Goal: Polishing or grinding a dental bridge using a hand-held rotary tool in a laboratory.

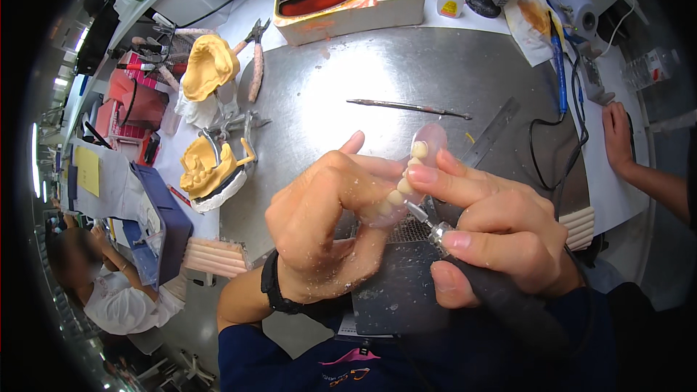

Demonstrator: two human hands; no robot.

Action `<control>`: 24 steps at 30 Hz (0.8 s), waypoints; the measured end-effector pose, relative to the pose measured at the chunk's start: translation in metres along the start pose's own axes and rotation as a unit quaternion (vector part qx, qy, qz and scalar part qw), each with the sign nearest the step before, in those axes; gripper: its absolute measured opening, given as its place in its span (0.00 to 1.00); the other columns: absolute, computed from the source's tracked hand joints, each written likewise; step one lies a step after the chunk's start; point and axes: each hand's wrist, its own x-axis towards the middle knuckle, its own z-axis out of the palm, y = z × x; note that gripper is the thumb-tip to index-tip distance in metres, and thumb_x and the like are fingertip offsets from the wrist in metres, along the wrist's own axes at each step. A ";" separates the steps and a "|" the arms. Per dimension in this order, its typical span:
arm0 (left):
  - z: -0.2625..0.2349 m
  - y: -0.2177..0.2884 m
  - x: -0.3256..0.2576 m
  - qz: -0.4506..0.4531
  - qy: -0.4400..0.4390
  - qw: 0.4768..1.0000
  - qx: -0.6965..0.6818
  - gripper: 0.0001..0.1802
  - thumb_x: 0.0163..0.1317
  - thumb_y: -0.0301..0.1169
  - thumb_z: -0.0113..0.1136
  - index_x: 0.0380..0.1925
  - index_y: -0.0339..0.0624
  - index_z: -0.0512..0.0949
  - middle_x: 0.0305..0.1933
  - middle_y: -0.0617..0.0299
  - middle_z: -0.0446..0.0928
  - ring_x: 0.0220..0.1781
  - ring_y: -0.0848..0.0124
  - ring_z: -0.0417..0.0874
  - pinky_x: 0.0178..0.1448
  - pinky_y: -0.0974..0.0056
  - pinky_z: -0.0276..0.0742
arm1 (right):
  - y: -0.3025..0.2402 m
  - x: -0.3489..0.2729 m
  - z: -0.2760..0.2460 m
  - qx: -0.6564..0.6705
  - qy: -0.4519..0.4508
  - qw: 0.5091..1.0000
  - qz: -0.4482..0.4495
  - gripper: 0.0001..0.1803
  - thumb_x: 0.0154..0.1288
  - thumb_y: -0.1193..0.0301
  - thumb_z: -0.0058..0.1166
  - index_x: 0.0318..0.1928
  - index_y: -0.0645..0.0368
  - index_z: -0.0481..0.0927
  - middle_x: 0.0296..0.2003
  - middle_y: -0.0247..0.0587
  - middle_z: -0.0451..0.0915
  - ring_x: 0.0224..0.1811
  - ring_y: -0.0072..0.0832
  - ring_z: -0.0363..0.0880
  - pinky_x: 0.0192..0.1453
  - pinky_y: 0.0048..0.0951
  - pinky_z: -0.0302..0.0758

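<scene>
In front of me, my left hand (316, 221) is closed on a partial denture (432, 138) with a pink translucent base and a row of cream teeth. My right hand (508, 229) grips a rotary handpiece (440, 235) like a pen. The handpiece's thin bur points up at the denture near the teeth; whether it touches cannot be made out. A right fingertip rests against the teeth. Pale dust specks cover my left hand and wrist. Below the denture are a mesh grille (412, 230) and a dark pad (399, 287).
Yellow plaster models (210, 69) on an articulator stand left, with pliers (257, 62) behind. A wax heater (348, 18) sits at the back. A metal carver (406, 107) and a ruler (494, 131) lie on the metal tabletop. A blue corded tool (558, 72) and another person's hand (618, 138) are right.
</scene>
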 end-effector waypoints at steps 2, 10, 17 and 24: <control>0.003 0.001 0.001 -0.005 0.028 1.000 -0.003 0.12 0.47 0.14 0.71 0.30 0.39 0.81 0.35 0.55 0.87 0.42 0.59 0.92 0.63 0.40 0.80 | 0.000 0.000 -0.001 0.001 -0.003 1.000 -0.002 0.17 0.64 0.75 0.66 0.49 0.57 0.72 0.36 0.42 0.76 0.58 0.59 0.84 0.68 0.60 0.76; 0.003 0.002 0.001 -0.009 0.038 0.999 0.002 0.12 0.48 0.15 0.73 0.30 0.40 0.80 0.35 0.55 0.87 0.42 0.59 0.92 0.63 0.40 0.81 | 0.002 -0.001 0.001 -0.004 -0.001 1.000 -0.017 0.17 0.65 0.74 0.67 0.48 0.58 0.73 0.36 0.43 0.77 0.57 0.60 0.84 0.68 0.60 0.76; 0.003 0.002 0.002 -0.009 0.033 0.999 0.003 0.12 0.48 0.15 0.73 0.30 0.40 0.80 0.35 0.55 0.87 0.42 0.59 0.92 0.61 0.42 0.82 | 0.002 -0.001 0.000 0.001 -0.007 1.000 -0.021 0.17 0.65 0.73 0.67 0.48 0.59 0.73 0.36 0.43 0.78 0.58 0.60 0.84 0.68 0.60 0.76; 0.003 0.002 0.002 -0.009 0.033 0.999 0.005 0.13 0.47 0.16 0.73 0.29 0.39 0.79 0.34 0.55 0.87 0.41 0.58 0.92 0.59 0.44 0.84 | 0.002 0.000 0.001 0.007 -0.006 1.000 -0.013 0.18 0.64 0.73 0.68 0.49 0.59 0.73 0.36 0.43 0.78 0.58 0.59 0.84 0.69 0.60 0.75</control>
